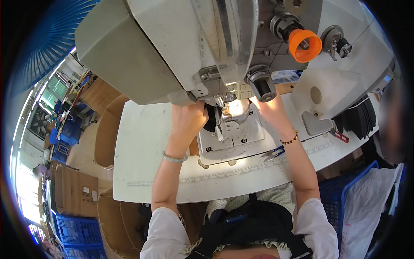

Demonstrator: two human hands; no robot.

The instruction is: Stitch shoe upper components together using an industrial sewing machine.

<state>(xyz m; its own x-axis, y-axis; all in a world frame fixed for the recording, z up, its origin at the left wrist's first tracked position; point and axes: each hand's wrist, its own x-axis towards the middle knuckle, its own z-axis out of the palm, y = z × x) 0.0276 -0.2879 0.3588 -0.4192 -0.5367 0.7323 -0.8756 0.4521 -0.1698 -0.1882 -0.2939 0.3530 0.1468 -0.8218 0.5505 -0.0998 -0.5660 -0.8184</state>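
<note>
My left hand [188,121] is at the left of the lit needle area of a sewing machine [172,47], its fingers curled and partly hidden under the machine head. A black piece, apparently fabric [210,118], shows against its thumb side, held beside the presser foot [227,113]. On the other side of the needle, my right hand [272,113] reaches in under the head. Its fingertips are hidden behind a dark round knob [262,86], so its grip does not show. The metal needle plate [233,140] lies beneath, between both wrists.
Blue-handled thread snips [275,153] lie by the right forearm, near a ruler strip [215,175] along the table edge. A stack of black pieces [360,116] and red-handled scissors [340,136] are at the right. Blue crates [79,231] and cardboard boxes [75,190] stand left.
</note>
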